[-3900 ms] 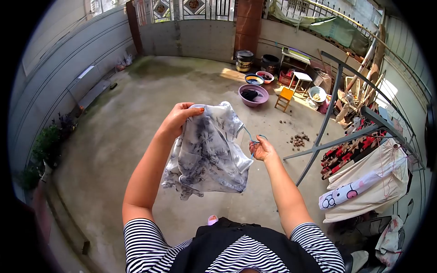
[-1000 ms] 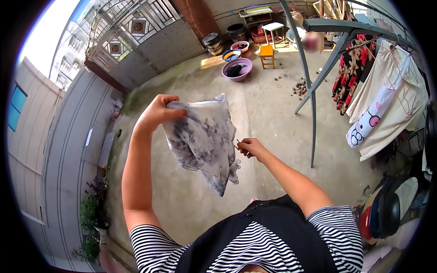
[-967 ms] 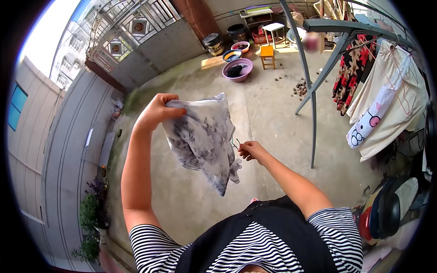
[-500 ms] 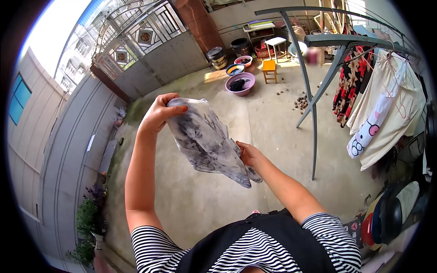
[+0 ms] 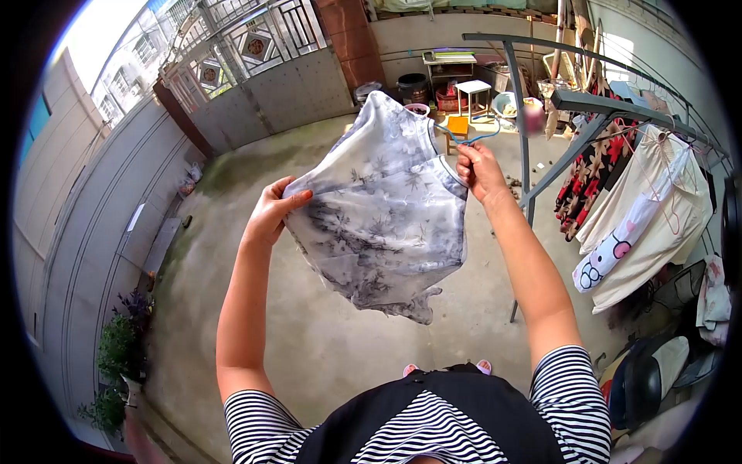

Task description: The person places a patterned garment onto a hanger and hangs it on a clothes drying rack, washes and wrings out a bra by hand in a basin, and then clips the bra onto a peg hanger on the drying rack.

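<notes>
A thin, white-and-grey sleeveless top with a dark leaf print hangs spread between my hands, at chest height. My left hand pinches its left edge, thumb on the front. My right hand is closed beside the dark-trimmed opening at the top's right side. From those fingers sticks out a thin blue curved piece that looks like part of a clothes hanger; the rest of it is hidden. Whether the right fingers also grip the cloth I cannot tell.
A grey metal drying frame stands at right, with cream trousers and other laundry hanging. A yellow stool, a white stool and a black bucket are at the back. Potted plants line the left wall.
The top has gone from bunched to spread out. My right hand has moved up and to the right from its lower end, and the blue piece now shows in it.
</notes>
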{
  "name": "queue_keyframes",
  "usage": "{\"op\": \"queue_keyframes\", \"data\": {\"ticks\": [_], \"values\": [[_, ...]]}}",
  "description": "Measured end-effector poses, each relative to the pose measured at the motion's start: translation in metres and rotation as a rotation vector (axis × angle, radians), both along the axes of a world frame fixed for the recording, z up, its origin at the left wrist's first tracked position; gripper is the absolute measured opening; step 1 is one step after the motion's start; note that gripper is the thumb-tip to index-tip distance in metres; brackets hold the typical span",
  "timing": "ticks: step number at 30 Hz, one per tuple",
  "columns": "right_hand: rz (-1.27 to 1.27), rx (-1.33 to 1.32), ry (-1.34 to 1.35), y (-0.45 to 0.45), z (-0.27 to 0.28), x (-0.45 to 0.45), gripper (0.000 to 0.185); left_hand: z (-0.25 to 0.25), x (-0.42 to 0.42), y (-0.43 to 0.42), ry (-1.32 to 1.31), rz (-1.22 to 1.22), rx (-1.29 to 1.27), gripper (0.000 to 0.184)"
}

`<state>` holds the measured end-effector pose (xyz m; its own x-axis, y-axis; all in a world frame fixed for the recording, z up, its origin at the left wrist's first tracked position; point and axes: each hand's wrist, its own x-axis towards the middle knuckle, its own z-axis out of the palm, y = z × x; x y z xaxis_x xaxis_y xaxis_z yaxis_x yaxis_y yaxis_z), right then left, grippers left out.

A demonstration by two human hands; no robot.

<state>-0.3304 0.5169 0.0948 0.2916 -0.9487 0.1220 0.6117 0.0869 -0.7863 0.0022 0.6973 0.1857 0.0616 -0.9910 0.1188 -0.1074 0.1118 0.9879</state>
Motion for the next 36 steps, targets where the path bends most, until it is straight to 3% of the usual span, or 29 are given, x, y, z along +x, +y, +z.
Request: {"op": "queue_keyframes", "data": {"ticks": [5, 8, 10, 11, 13, 14, 17, 19, 22, 24, 26, 27, 31, 32, 35, 36], "values": [[0.050, -0.215, 0.233, 0.023, 0.136, -0.009, 0.019, -0.052, 0.022, -0.001, 0.143, 0.014, 0.002, 0.033], [0.071, -0.403, 0.397, 0.047, 0.197, 0.015, 0.012, -0.087, 0.029, -0.018, 0.071, 0.004, 0.008, 0.028], [0.046, -0.566, 0.486, 0.056, 0.222, 0.036, 0.017, -0.104, 0.025, -0.029, 0.021, 0.010, -0.034, 0.021], [0.012, -0.649, 0.526, 0.060, 0.232, 0.044, 0.020, -0.095, -0.001, -0.024, 0.084, 0.071, -0.049, 0.023], [0.177, -0.596, 0.444, 0.064, 0.252, 0.057, 0.015, -0.113, 0.006, -0.036, -0.114, 0.092, -0.053, 0.026], [0.053, -0.627, 0.495, 0.074, 0.253, 0.068, 0.014, -0.126, 0.018, -0.046, -0.227, 0.121, -0.086, 0.031], [0.103, -0.775, 0.650, 0.071, 0.259, 0.082, 0.013, -0.113, 0.022, -0.035, -0.372, 0.176, 0.022, 0.034], [0.061, -0.784, 0.586, 0.080, 0.265, 0.096, 0.011, -0.136, 0.054, -0.036, -0.312, 0.208, 0.025, 0.035], [-0.030, -0.780, 0.577, 0.093, 0.267, 0.107, 0.010, -0.163, 0.073, -0.035, -0.355, 0.562, 0.083, 0.037], [0.061, -0.738, 0.681, 0.089, 0.275, 0.103, 0.012, -0.189, 0.075, -0.039, -0.292, 0.450, 0.073, 0.051], [0.030, -0.757, 0.725, 0.100, 0.281, 0.102, 0.013, -0.205, 0.062, -0.035, -0.152, 0.252, 0.172, 0.080], [-0.001, -0.793, 0.755, 0.104, 0.285, 0.102, 0.014, -0.214, 0.058, -0.038, -0.171, 0.140, 0.181, 0.083], [-0.070, -0.782, 0.816, 0.118, 0.296, 0.095, 0.015, -0.257, 0.030, -0.060, -0.195, -0.204, 0.126, 0.068], [-0.123, -0.789, 0.876, 0.122, 0.298, 0.091, 0.014, -0.263, 0.015, -0.063, -0.122, -0.254, 0.115, 0.051], [-0.267, -0.833, 0.969, 0.131, 0.302, 0.065, 0.014, -0.286, -0.020, -0.088, -0.130, -0.283, 0.266, 0.035], [-0.220, -0.760, 0.986, 0.119, 0.310, 0.044, 0.014, -0.306, -0.030, -0.100, -0.275, -0.226, 0.234, 0.022]]}}
